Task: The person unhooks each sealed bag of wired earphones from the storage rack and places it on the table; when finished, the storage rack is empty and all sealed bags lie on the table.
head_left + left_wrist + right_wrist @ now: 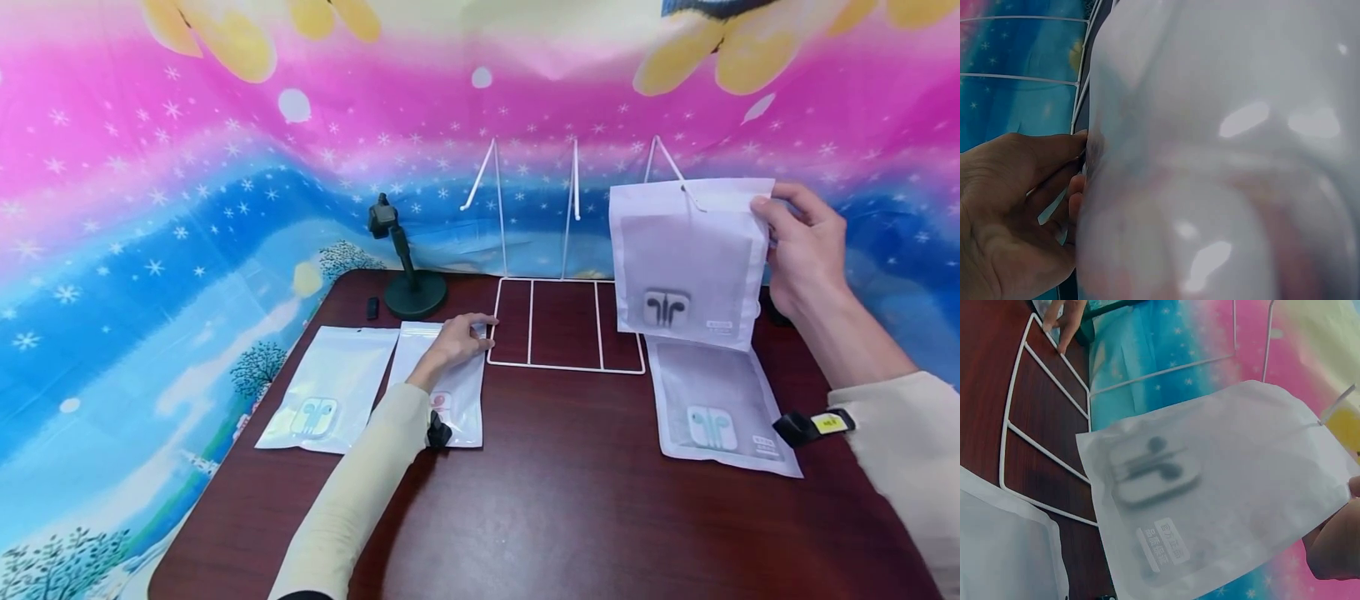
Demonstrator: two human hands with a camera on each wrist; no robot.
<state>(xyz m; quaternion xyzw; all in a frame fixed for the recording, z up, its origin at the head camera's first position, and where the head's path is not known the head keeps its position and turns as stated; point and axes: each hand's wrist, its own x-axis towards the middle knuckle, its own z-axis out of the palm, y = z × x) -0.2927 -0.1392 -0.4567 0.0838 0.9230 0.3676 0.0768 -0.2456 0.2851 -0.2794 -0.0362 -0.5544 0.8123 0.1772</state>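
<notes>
My right hand (810,242) pinches the upper right corner of a white zip pouch (686,258) with dark earphones in a case showing through it. The tip of the right hook of a white wire display rack (566,367) pokes out at the pouch's top edge, and the pouch hangs upright there. At the rack's base, my left hand (457,342) grips the left side wire between thumb and fingers. Under that hand and wrist lies a pouch (468,417) with pink earphones, partly hidden. It fills much of the left wrist view, blurred.
Another pouch (337,367) with pale blue earphones lies at the far left. One with green earphones (720,400) lies right of the rack, below the hanging pouch. A dark stand (415,292) and a small black object (372,307) are at the back left, before a patterned cloth (225,208).
</notes>
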